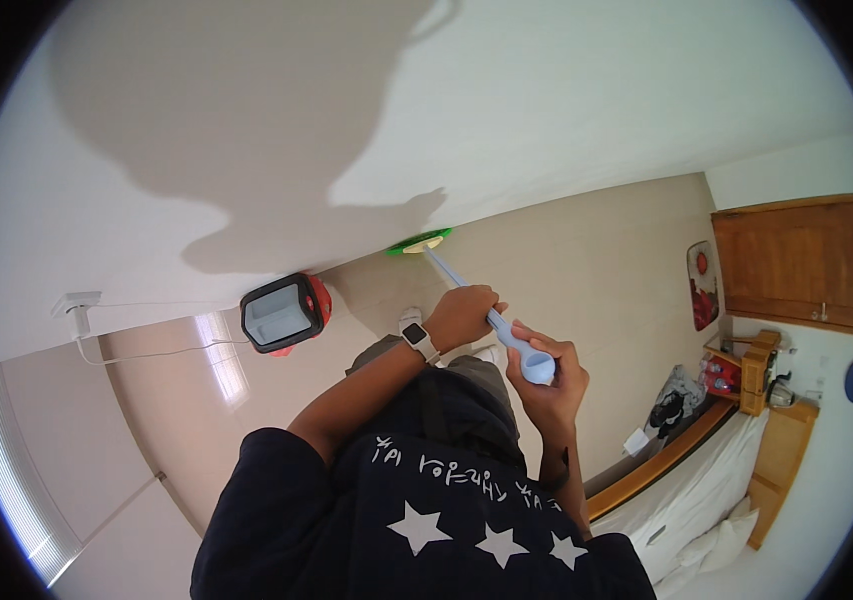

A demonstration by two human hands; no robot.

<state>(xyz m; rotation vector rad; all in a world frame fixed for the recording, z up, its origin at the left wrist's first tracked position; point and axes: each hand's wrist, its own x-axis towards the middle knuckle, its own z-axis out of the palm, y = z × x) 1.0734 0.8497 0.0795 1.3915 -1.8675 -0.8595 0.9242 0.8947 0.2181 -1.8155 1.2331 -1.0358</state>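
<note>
My left hand [464, 314], with a smartwatch on its wrist, is closed around the middle of a light blue mop handle [500, 326]. My right hand [547, 376] grips the rounded top end of the same handle, close to my chest. The handle runs down and away to a green mop head [417, 241], which rests on the beige tiled floor [587, 260] right where it meets the white wall [247, 120]. My dark shirt with white stars fills the lower middle of the view.
A red and black mop bucket [285, 313] stands on the floor by the wall, left of my hands. A white plug and cable [78, 315] hang on the wall. At right are a bed [707, 500], a wooden door [797, 260] and a small cluttered shelf [737, 372].
</note>
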